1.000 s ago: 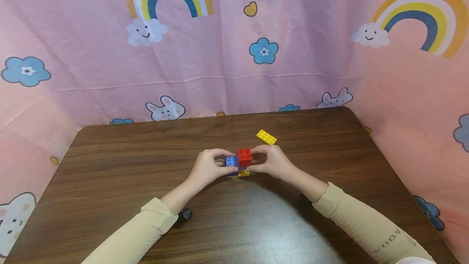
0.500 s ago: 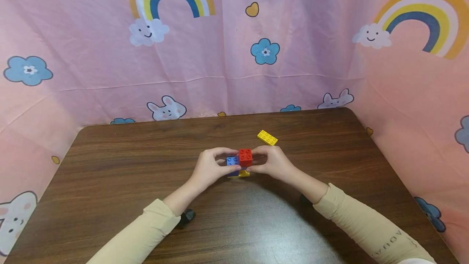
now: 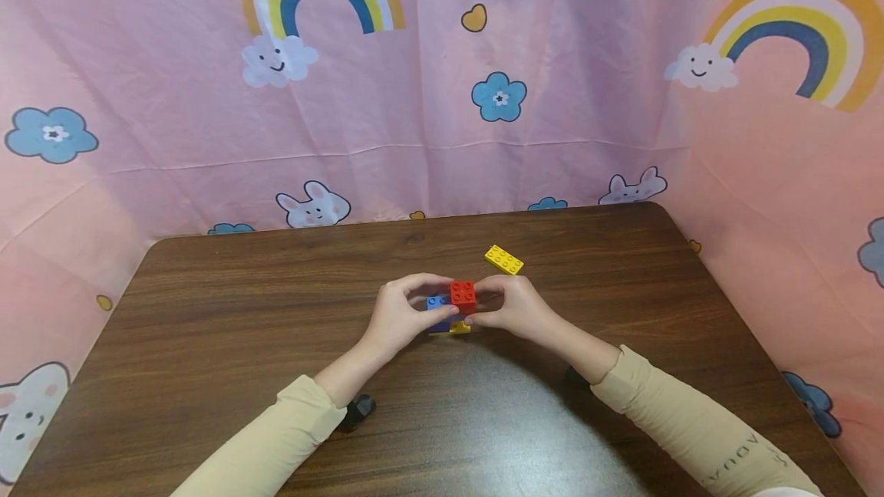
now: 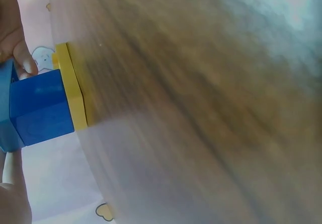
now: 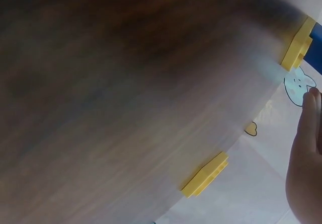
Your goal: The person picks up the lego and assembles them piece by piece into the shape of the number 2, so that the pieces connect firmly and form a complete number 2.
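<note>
A small brick stack stands mid-table: a red brick [image 3: 463, 296] on top at the right, a light blue brick [image 3: 435, 302] beside it and lower, a dark blue brick [image 4: 43, 103] under that, and a yellow plate [image 3: 460, 327] at the base. My left hand [image 3: 400, 319] holds the stack from the left, thumb in front and fingers behind, tips at the red brick's left edge. From the right, my right hand [image 3: 516, 308] pinches the red-brick side, its thumb at the lower front corner. The fingers hide part of the joints between bricks.
A loose yellow plate [image 3: 504, 259] lies behind my right hand. One dark object [image 3: 357, 411] is beside my left wrist and another [image 3: 575, 377] by my right forearm. Patterned pink cloth [image 3: 442, 121] hangs around the table's back and sides.
My left hand has shifted slightly right, its thumb and fingertips sliding from the light blue brick toward the red one. My right hand and the stack look nearly unmoved.
</note>
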A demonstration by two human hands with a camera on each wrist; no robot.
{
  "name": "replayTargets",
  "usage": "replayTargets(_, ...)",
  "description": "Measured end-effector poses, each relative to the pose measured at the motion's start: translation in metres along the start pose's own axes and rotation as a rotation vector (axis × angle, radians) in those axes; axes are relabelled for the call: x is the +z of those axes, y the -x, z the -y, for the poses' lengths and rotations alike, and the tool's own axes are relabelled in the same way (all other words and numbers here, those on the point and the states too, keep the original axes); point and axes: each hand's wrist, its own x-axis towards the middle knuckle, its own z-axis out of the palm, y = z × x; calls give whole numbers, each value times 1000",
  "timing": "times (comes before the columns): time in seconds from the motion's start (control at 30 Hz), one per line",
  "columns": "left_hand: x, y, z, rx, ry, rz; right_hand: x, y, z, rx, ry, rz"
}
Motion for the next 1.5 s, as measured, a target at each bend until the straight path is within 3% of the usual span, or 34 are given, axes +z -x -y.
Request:
replayTargets(0.33,1,-1,-1,-23,1,-3,-10,4,-4,6,4,14)
replayTargets(0.53,1,-1,-1,-30,-13,-5,-23,8,-8,53,7,16)
replayTargets(0.87,1,-1,-2,-50,-41,-5,-41,2,-23,44,38,-75)
replayTargets(1.2,1,-2,-1,-59,-47,5,-55,-9,-35,122,78,-143)
replayTargets(1.5,1,-1,-2,-58,-41,7,-65,-18,-45,141,88,-176)
